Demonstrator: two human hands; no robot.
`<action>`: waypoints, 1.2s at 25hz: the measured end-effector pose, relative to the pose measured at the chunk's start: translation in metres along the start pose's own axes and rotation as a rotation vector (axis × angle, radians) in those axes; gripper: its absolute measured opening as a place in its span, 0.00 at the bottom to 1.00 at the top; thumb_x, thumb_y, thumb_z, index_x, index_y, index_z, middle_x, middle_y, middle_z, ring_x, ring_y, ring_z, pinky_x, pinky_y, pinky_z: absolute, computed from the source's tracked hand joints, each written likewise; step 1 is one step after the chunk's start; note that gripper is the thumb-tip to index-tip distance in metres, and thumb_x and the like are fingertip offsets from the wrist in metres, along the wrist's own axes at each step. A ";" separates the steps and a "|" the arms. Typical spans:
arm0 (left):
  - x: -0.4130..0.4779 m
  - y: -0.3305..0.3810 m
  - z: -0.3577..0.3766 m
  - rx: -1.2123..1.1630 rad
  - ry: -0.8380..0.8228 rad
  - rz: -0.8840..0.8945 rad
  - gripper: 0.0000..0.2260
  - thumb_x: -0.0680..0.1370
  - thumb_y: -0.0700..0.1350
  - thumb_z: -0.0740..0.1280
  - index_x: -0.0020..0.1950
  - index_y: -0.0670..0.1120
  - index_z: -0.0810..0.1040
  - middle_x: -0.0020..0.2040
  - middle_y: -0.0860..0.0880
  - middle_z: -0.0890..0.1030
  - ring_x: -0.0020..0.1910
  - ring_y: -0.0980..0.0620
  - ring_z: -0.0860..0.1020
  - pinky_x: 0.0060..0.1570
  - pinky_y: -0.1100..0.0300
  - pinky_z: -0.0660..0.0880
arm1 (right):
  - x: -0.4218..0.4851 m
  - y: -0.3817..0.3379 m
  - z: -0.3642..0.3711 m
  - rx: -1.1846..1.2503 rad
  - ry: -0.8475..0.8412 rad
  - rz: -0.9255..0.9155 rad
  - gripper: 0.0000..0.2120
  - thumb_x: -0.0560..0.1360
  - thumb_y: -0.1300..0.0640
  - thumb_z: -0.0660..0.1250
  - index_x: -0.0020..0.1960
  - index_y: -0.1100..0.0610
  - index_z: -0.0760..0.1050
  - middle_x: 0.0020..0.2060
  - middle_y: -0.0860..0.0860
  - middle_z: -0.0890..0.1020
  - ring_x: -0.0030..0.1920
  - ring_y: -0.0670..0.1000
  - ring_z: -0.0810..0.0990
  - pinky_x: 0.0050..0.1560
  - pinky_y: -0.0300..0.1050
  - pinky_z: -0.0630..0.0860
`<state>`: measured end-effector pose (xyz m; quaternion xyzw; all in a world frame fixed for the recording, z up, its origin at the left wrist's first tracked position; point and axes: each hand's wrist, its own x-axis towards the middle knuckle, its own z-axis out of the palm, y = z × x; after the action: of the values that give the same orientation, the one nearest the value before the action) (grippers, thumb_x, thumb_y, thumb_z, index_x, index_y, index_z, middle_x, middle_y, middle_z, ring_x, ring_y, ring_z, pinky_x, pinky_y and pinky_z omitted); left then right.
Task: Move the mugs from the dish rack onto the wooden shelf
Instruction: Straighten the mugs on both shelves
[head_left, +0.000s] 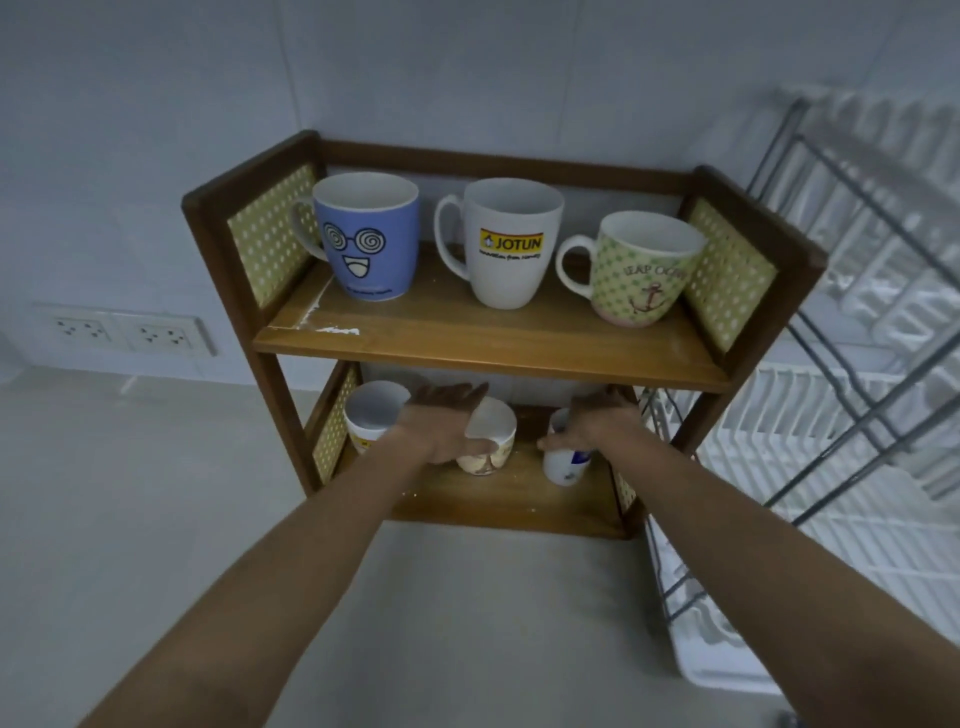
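I count six mugs on the wooden shelf (488, 340) now: three above my hands, three down by them. My left hand (441, 421) lies spread over the cream mug (491, 447); my right hand (597, 423) wraps the white mug (563, 465), setting it down, I judge. Every mug I can see into is empty. The dish rack (841, 415), right of my right hand, shows no mugs, so we're nearly done.

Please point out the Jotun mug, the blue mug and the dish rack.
Jotun mug (511, 249): head view, on its yellow logo.
Blue mug (366, 244): head view, on its cartoon face.
Dish rack (831, 426): head view, on its white slats.
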<state>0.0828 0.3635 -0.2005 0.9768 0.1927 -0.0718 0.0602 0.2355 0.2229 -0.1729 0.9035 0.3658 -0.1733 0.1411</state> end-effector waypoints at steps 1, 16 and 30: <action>0.004 0.010 0.005 0.003 -0.020 -0.028 0.40 0.74 0.67 0.60 0.77 0.51 0.47 0.78 0.48 0.56 0.74 0.44 0.59 0.71 0.47 0.57 | -0.003 0.001 0.003 0.003 -0.024 -0.071 0.29 0.73 0.37 0.65 0.67 0.53 0.69 0.65 0.57 0.73 0.62 0.58 0.73 0.59 0.51 0.75; 0.013 0.011 0.005 0.034 -0.119 -0.030 0.40 0.75 0.61 0.64 0.78 0.50 0.46 0.78 0.48 0.53 0.74 0.43 0.58 0.71 0.46 0.57 | -0.010 -0.004 -0.004 0.035 -0.008 -0.232 0.22 0.72 0.59 0.70 0.65 0.60 0.72 0.60 0.58 0.78 0.56 0.57 0.78 0.53 0.48 0.79; -0.033 0.031 0.043 -0.033 0.208 -0.068 0.36 0.77 0.58 0.60 0.77 0.44 0.48 0.78 0.43 0.53 0.76 0.44 0.52 0.73 0.43 0.50 | -0.049 -0.014 0.027 0.307 0.215 -0.158 0.37 0.75 0.56 0.67 0.77 0.52 0.52 0.78 0.54 0.50 0.76 0.60 0.55 0.70 0.56 0.66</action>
<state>0.0600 0.3166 -0.2345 0.9707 0.2322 0.0312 0.0532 0.1870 0.1927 -0.1791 0.8962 0.4176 -0.1400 -0.0524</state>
